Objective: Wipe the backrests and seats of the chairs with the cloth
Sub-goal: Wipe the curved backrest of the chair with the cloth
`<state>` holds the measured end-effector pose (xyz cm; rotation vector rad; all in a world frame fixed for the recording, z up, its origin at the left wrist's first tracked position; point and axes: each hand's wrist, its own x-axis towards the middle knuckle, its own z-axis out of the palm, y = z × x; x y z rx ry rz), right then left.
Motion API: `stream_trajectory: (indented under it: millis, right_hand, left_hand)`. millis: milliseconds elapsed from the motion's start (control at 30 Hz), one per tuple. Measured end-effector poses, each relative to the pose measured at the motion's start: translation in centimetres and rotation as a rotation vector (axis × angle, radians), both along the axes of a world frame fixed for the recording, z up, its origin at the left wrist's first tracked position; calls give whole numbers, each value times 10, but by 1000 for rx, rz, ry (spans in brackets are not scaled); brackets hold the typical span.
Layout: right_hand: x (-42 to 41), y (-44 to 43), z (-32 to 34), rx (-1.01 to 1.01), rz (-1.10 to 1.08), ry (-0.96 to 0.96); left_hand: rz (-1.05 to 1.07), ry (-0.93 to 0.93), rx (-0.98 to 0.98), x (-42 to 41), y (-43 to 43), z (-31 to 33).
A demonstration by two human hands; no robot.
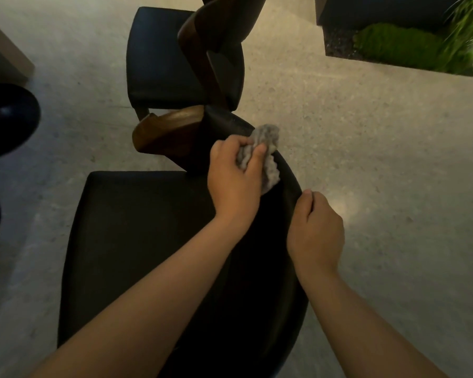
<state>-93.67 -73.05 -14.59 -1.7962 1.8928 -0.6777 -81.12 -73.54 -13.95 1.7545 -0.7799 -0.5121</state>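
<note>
At backrest (pixel 288 175) rim: you're pinching the grey cloth (pixel 268 151) in left hand (pixel 235 173), wiping.
Right hand (pixel 317 230): bracing the chair; fingers hidden, cannot tell.

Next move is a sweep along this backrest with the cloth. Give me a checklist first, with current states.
1. Cloth in hand: ok. The left hand grips the grey cloth.
2. Cloth on the surface: ok. It lies against the top edge of the near chair's backrest.
3. Chair steadied: cannot tell. The right hand is at the backrest's rim with fingers curled, but its grip is hidden.
4. Seat wiped: cannot tell. The dark surface shows no marks.
5. Clearance ahead: cannot tell. The second chair stands close beyond the backrest's far end.
</note>
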Motion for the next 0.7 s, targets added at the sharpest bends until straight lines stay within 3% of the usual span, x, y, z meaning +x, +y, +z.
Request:
stream_trajectory:
  millis: [233,700]
  right_hand:
    - [0,-1,-1,-6,12,-9]
    - [-1,-2,-1,4,15,-6]
  left_hand:
    - [11,-202,116,3,-41,5]
    - [172,172,62,-4,-16,-27]
